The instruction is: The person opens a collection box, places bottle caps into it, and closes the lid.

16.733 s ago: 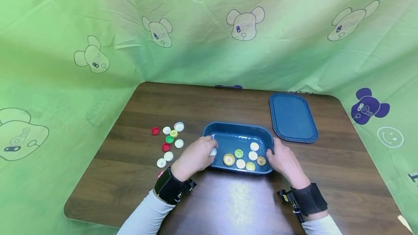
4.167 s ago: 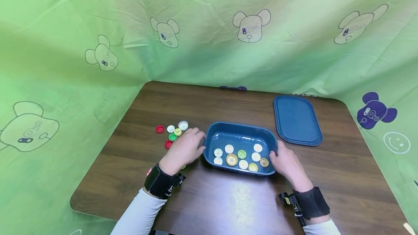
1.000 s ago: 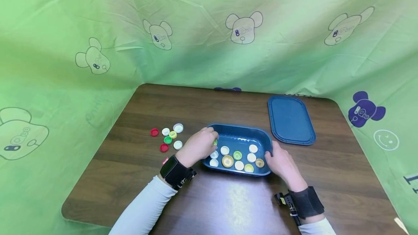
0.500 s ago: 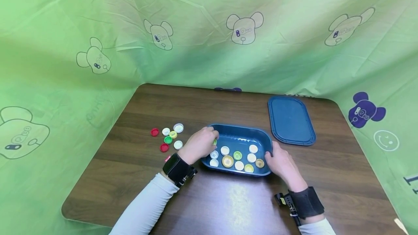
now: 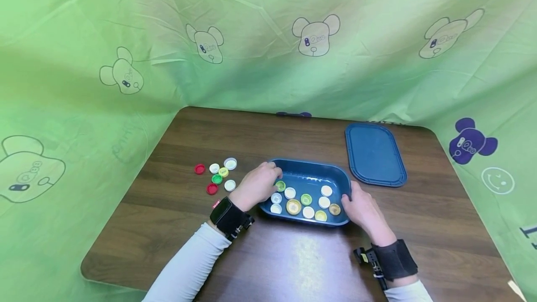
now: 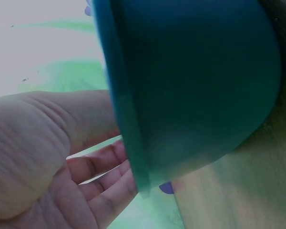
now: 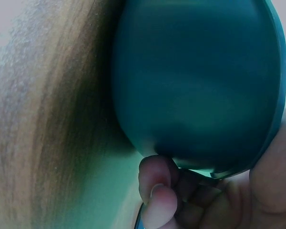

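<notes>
Gripping the blue tray (image 5: 310, 171) by one end, our right hand (image 5: 361, 205) has its thumb hooked over the rim. Our left hand (image 5: 257, 184) leans over the opposite end, but its fingertips are mostly hidden, so honestly we can't tell if it's pinching the green cap (image 5: 280, 186) right beside them. Between our hands, a bunch of mixed caps (image 5: 308, 212) lies in the tray. Out to the left of our left hand, there's a loose cluster of caps (image 5: 223, 172) on the surface (image 5: 268, 139), and a flat blue lid (image 5: 375, 154) sits just beyond our right hand.
</notes>
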Demonstrator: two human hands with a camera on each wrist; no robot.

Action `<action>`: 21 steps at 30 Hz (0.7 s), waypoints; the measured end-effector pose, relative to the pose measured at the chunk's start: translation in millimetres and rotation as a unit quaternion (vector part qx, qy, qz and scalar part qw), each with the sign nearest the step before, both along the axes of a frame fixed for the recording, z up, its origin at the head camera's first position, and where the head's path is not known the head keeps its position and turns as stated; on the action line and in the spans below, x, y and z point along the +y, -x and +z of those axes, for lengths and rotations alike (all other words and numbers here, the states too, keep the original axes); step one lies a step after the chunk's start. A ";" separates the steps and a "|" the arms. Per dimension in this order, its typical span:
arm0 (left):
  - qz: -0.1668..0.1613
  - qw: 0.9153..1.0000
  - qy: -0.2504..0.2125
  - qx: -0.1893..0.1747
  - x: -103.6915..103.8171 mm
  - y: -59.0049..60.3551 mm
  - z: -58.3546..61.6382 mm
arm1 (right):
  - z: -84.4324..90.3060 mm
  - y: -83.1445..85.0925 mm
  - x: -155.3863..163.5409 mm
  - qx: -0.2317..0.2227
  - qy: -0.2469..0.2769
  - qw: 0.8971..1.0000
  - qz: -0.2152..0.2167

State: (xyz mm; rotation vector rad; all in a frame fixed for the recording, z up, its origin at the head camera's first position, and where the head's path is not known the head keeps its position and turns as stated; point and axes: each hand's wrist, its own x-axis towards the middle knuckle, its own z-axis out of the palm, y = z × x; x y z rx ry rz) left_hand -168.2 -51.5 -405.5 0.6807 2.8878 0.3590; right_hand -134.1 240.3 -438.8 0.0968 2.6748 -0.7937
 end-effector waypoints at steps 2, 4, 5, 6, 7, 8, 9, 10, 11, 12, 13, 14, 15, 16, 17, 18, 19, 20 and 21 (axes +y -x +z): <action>0.003 1.000 -0.006 0.003 -1.2 -1.4 2.1 | 0.0 0.0 0.2 0.000 0.000 1.000 0.001; 0.007 1.000 -0.017 0.007 -3.1 -2.9 4.9 | -0.2 0.1 0.3 0.001 0.000 1.000 0.002; 0.008 1.000 -0.023 0.009 -4.5 -3.6 6.0 | -0.5 0.1 0.3 0.002 0.000 1.000 0.002; 0.012 0.999 -0.030 0.011 -6.0 -4.5 7.5 | -0.6 0.1 0.4 0.002 0.001 1.000 0.001; 0.015 0.999 -0.036 0.014 -7.8 -5.5 9.3 | -0.6 0.2 0.5 0.004 0.001 1.000 0.002; 0.018 0.999 -0.041 0.018 -9.9 -6.6 10.6 | -0.9 0.3 0.7 0.005 0.001 1.000 0.002; 0.021 0.999 -0.045 0.022 -12.1 -7.7 12.1 | -1.0 0.4 0.9 0.007 0.001 1.000 0.002; 0.026 0.998 -0.049 0.026 -14.6 -9.1 13.3 | -1.1 0.4 1.1 0.007 0.002 1.000 0.002; 0.030 0.998 -0.052 0.030 -17.4 -10.6 14.1 | -1.3 0.3 1.2 0.008 0.003 1.000 0.002; 0.035 0.997 -0.055 0.034 -20.4 -12.5 15.0 | -1.5 0.4 1.3 0.008 0.004 1.000 0.002; 0.040 0.997 -0.057 0.038 -23.7 -14.5 15.2 | -1.6 0.4 1.5 0.009 0.003 1.000 0.003; 0.045 0.996 -0.059 0.041 -27.2 -16.6 14.7 | -1.7 0.3 1.5 0.009 0.004 1.000 0.003; 0.051 0.996 -0.060 0.042 -30.8 -18.8 14.0 | -1.7 0.2 1.5 0.008 0.004 1.000 0.003; 0.057 0.995 -0.063 0.044 -34.7 -21.2 12.8 | -1.8 0.2 1.7 0.007 0.004 1.000 0.003; 0.062 0.995 -0.066 0.043 -38.8 -23.4 11.2 | -1.6 0.1 1.7 0.007 0.004 1.000 0.003; 0.067 0.994 -0.069 0.042 -43.1 -25.5 9.1 | -1.3 0.1 1.6 0.006 0.004 1.000 0.004; 0.073 0.994 -0.074 0.041 -47.2 -27.3 7.1 | -0.9 0.1 1.5 0.006 0.004 1.000 0.005; 0.077 0.993 -0.078 0.042 -51.3 -28.6 5.0 | -0.7 0.2 1.6 0.006 0.005 1.000 0.004; 0.078 0.992 -0.084 0.044 -55.8 -29.9 3.2 | -0.3 0.1 1.5 0.006 0.005 1.000 0.003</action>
